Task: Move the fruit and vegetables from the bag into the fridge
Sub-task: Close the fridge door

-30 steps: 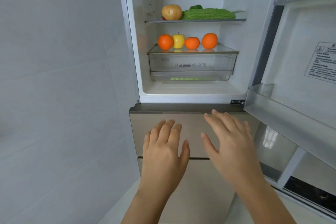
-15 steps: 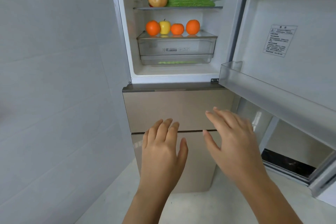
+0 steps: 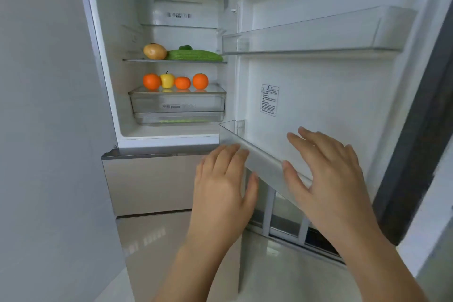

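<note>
Left grip [image 3: 220, 191] and right grip [image 3: 331, 184] hang released, empty, by the door bin [image 3: 259, 159]; oranges [image 3: 152, 81] and bitter gourd [image 3: 196, 55] shelved at eleven o'clock (bag unseen), so closing the fridge door [image 3: 318, 95] seems next.

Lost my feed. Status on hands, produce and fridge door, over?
Left hand and right hand open, empty. Oranges, yellow apple and green gourd on fridge shelves. Door open; lower door bin close before the hands. Bag not in view.

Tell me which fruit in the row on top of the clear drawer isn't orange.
The yellow apple, second from the left on top of the clear drawer. It is yellow with a dark stem; the other three are oranges.
</note>
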### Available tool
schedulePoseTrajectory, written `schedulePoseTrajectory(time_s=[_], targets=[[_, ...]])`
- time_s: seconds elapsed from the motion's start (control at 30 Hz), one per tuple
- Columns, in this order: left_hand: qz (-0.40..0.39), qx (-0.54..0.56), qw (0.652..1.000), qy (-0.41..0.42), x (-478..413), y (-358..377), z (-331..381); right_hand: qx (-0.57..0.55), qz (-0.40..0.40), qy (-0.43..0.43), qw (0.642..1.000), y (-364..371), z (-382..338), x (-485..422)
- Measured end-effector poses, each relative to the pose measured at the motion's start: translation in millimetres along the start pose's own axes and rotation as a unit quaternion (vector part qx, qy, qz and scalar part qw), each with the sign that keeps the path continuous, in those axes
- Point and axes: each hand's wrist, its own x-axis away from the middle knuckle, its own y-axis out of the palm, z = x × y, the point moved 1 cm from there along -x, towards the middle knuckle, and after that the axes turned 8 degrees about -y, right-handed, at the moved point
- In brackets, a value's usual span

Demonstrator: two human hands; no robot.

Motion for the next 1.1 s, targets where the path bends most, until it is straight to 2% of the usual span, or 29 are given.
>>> schedulePoseTrajectory(time_s=[0.27, 0.53, 0.77, 1.1], targets=[[-0.021, 0.032, 0.999, 0.036, 4, 43, 67, 0.021, 0.030, 0.076, 0.996, -53, 82, 15], [-0.060, 0.015, 0.997, 0.049, 22, 84, 91, 0.058, 0.039, 0.115, 0.991, -44, 157, 43], [-0.090, 0.011, 0.995, 0.043, 31, 104, 94, 0.072, 0.074, 0.104, 0.989, -23, 165, 49], [-0.067, 0.006, 0.997, 0.031, 40, 93, 84, 0.086, 0.081, 0.100, 0.988, -18, 137, 48]])
